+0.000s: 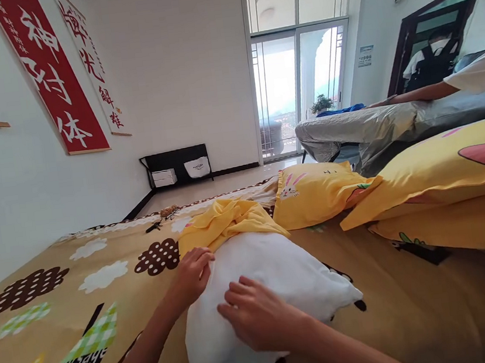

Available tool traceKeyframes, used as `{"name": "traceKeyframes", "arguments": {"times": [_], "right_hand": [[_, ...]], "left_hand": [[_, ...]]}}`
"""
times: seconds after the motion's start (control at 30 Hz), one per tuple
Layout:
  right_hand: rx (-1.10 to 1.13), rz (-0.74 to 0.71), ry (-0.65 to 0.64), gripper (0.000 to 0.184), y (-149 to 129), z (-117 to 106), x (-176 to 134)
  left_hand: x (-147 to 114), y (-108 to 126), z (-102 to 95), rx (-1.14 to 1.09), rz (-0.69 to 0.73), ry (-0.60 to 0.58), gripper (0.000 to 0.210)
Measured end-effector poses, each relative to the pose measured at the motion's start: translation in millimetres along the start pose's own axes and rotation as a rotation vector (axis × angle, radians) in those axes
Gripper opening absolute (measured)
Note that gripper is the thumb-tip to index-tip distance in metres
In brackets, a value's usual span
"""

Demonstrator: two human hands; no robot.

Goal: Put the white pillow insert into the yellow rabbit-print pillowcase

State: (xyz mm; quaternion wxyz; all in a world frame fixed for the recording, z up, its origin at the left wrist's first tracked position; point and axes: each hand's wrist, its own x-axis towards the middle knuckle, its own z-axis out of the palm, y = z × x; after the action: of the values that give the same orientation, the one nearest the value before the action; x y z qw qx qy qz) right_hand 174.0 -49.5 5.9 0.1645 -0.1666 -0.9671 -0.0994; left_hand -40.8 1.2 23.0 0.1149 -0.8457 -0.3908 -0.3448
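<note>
A white pillow (270, 266) lies on the bed in front of me. A yellow pillowcase (230, 221) is bunched over its far end. My left hand (192, 276) is at the pillow's left edge, close to the yellow cloth, with its fingers loosely bent and the thumb apart from them. Over the middle of the white pillow is my right hand (259, 315), its bent fingers slightly spread and no fold of cloth visible between them. The pillow's near right corner sticks out to a point.
Yellow pillows, one with a rabbit print (315, 193) and a larger one (443, 162), lie at the right on the patterned bedsheet (121, 314). A small dark object (154, 226) sits near the far edge. Beyond, another person's arm (421, 93) reaches over a plastic-covered surface (351, 127).
</note>
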Motion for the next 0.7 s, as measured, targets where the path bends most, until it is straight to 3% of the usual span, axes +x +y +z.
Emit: {"name": "traceKeyframes", "arguments": {"times": [0.1,0.17,0.23,0.3,0.37,0.47,0.57,0.7], "right_hand": [[-0.020,0.398,-0.039,0.019,55.9,-23.3,0.3],[0.028,0.783,-0.053,0.029,102.1,-21.4,-2.9],[0.038,1.033,-0.067,0.041,143.0,-10.5,-7.9],[0.052,1.144,-0.100,0.048,172.0,4.1,-14.1],[0.081,1.167,-0.123,0.054,189.8,18.0,-21.7],[0.106,1.151,-0.105,0.070,208.6,31.8,-35.4],[0.112,1.160,-0.026,0.084,228.4,36.0,-46.6],[0.204,1.102,0.073,0.076,247.7,36.8,-48.7]], "left_hand": [[55.0,-5.1,27.6,0.132,-0.014,-0.065,0.029],[86.0,-13.1,49.8,0.167,-0.150,-0.033,0.043],[109.4,-20.7,69.3,0.138,-0.278,0.013,0.054],[123.3,-25.5,81.7,0.101,-0.323,0.052,0.035],[127.2,-26.9,83.7,0.083,-0.308,0.121,0.015],[118.3,-25.7,65.7,0.040,-0.288,0.308,0.031],[102.3,-23.7,30.1,-0.027,-0.291,0.478,0.037],[86.3,-22.1,-19.4,-0.343,-0.391,0.639,0.039]]}}
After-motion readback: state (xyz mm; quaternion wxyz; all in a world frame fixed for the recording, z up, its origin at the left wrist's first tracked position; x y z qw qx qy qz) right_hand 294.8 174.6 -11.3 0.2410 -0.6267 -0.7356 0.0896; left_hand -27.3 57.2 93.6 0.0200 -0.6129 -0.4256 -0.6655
